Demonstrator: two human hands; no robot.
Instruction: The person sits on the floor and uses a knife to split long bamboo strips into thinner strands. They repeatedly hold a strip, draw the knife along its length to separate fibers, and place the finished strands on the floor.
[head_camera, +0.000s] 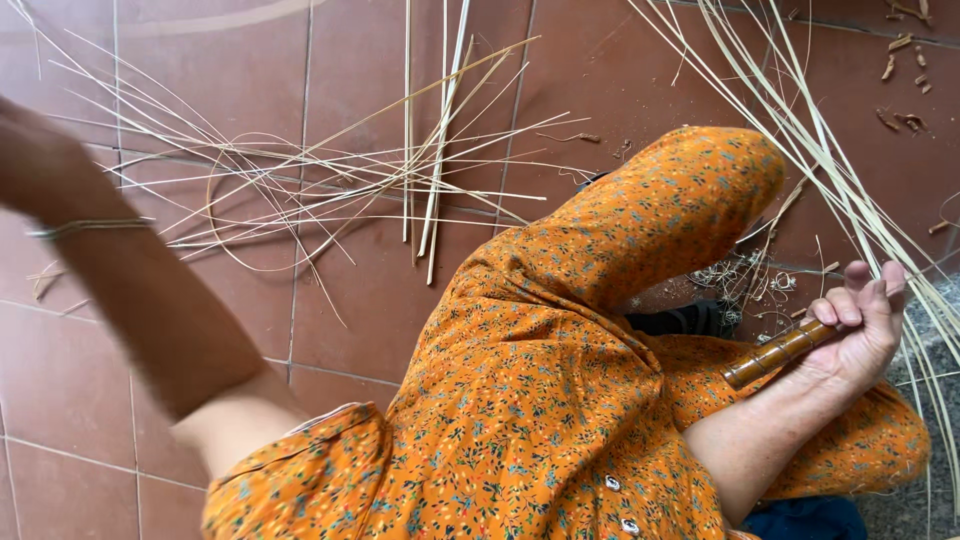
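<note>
Fingers (852, 305) of the right hand (858, 335) curl tight round a brown wooden handle (778, 353), at approx 3 o'clock in the view. Handle pokes out toward 8 o'clock from the fist; the far end is hidden in the palm, so can't tell what tool it is. Long pale strips (850, 190) sweep down just beside that hand, from 12 o'clock to 4 o'clock, prob. brushing the knuckles.

Left hand (35, 160) is up at 9 o'clock, blurred and half out of frame w/ the arm raised; can't tell if its fingers are apart or closed. Thin bracelet (88, 226) sits on the wrist.

Orange flowered clothing (530, 400) fills the centre and 6 o'clock, one knee bent up toward 1 o'clock. More loose strips (400, 180) lie fanned and looped on the red tile floor (350, 320) at 11 o'clock, well apart from the handle. Curly shavings (745, 280) lie near the knee.
</note>
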